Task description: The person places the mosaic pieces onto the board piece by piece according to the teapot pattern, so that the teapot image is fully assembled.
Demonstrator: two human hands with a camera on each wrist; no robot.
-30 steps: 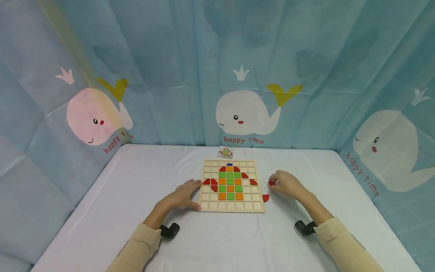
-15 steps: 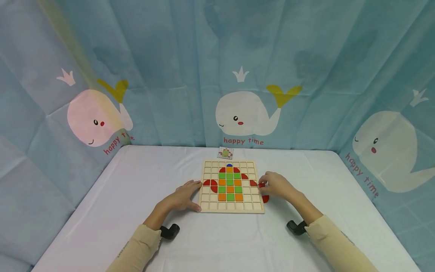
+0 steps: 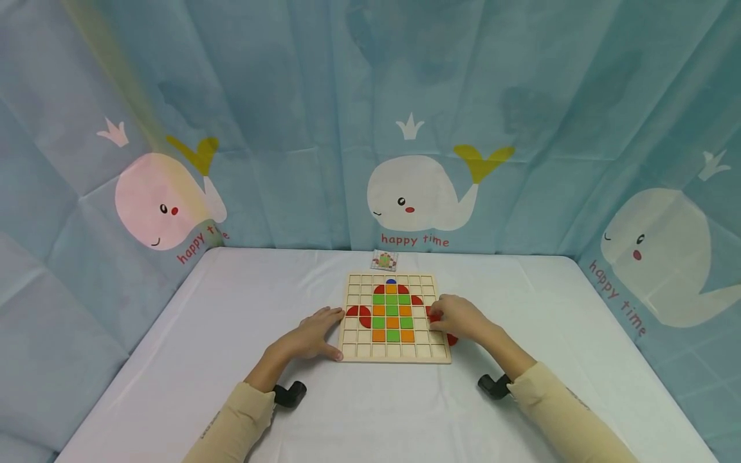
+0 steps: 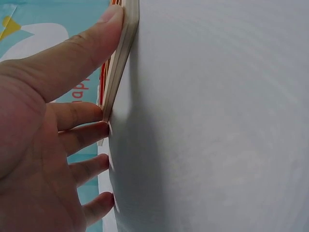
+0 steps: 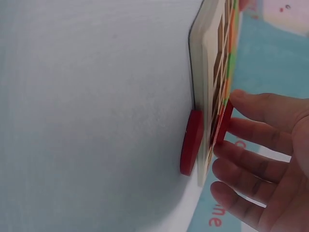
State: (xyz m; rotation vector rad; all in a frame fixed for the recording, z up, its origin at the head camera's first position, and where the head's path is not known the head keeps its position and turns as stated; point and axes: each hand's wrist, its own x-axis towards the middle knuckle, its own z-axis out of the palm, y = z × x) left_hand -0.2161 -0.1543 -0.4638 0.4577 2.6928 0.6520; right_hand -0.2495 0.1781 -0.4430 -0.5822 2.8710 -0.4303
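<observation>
A wooden grid board (image 3: 361, 350) lies on the table, with green, orange and red tiles and one blue piece set in its squares. My left hand (image 3: 312, 334) rests against its left edge, thumb at the near corner and fingers spread along the side. Over the board's right part, my right hand (image 3: 463, 317) pinches a red tile (image 5: 223, 123) between thumb and fingers, close to the grid. Whether that tile touches the squares I cannot tell. Another red tile (image 5: 192, 142) lies by the board's right edge, partly hidden by the right hand in the head view.
Behind the board lies a small picture card (image 3: 384, 260) with a coloured pattern. A white cloth (image 3: 382, 411) covers the table. Blue curtains with printed whales (image 3: 413, 193) stand around the back and sides.
My right hand has moved left with the red tile, from beside the board to over its right columns. The left hand has stayed at the board's left edge.
</observation>
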